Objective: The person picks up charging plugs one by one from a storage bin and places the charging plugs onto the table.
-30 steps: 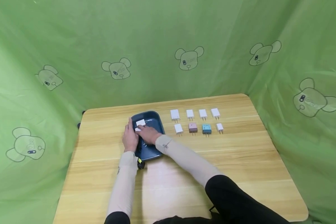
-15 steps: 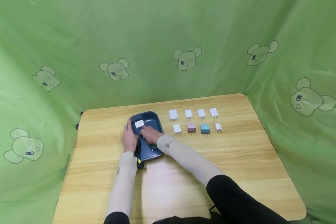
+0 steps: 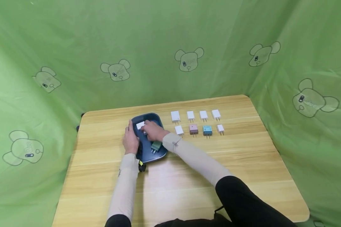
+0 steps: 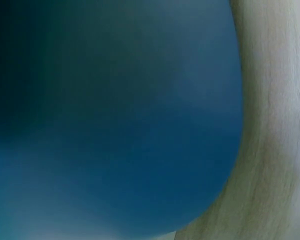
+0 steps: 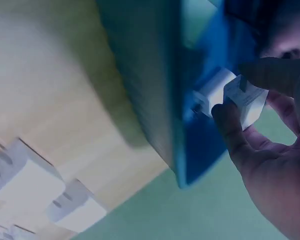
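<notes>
A dark blue tray [image 3: 151, 157] stands on the left part of the table. My left hand [image 3: 130, 141] lies along its left side, with a finger extended straight beside the rim; the left wrist view shows only blurred blue tray wall. Over the tray, my right hand [image 3: 154, 130] pinches a white plug charger [image 5: 246, 100] between thumb and fingers, as the right wrist view shows. Just behind it in that view is another white charger [image 5: 216, 90] inside the tray. A green charger [image 3: 156, 146] lies in the tray near my right wrist. Hands hide part of the tray's contents.
Right of the tray, chargers lie in two rows, prongs facing me. White chargers [image 3: 203, 115] form the far row. The near row includes a pink charger [image 3: 193, 129], a blue charger [image 3: 207, 130] and a small white charger [image 3: 220, 128]. Green curtains [image 3: 147, 91] surround the table.
My right hand has reached lower in the tray and come back up slightly to the right with a white charger pinched. The green charger is now uncovered. My left hand stays at the tray.
</notes>
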`<state>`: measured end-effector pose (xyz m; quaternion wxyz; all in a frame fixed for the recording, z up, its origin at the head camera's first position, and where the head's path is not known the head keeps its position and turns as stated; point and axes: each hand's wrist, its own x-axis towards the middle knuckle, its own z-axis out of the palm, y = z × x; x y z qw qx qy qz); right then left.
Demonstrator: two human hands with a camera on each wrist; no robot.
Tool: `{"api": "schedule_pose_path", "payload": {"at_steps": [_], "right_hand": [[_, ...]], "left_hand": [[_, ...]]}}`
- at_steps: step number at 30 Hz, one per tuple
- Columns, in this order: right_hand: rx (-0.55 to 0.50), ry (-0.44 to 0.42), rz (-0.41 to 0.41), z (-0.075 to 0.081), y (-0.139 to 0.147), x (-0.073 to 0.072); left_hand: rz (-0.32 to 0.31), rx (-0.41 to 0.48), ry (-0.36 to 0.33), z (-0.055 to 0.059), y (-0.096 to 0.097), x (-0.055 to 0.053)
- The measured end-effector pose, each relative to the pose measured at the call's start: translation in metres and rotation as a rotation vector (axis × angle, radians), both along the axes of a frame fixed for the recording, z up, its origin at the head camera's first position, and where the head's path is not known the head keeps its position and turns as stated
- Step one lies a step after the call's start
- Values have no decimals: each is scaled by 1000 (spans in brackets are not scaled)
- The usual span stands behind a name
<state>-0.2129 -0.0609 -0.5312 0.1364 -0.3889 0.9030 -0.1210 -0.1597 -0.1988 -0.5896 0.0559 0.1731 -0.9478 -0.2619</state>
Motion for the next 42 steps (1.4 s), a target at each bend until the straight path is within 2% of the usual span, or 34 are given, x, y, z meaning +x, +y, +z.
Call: {"api": "schedule_pose_path", "payload": {"at_steps": [6,12,18,26,32,36,42], "right_hand": [[-118,-13,-23,34,10,-8],[-224,-60,-61,70,28,-8],[-265,-72,-120,89,52,-4],[-337,-11,-139,94,85,4],[-365,25,-210,88,106,14],[-394,44,-261,82,118,23],[-417,82,-295,72,129,37]], "left_hand": [[-7,-6,-6,-1,-2,0],[-5,-13,18,0,-1,-1],[-4,-1,11,0,-1,-2],[10,10,-7,2,0,-1],[4,7,-32,1,1,1],[4,9,-22,2,2,2],[1,15,-9,3,2,3]]}}
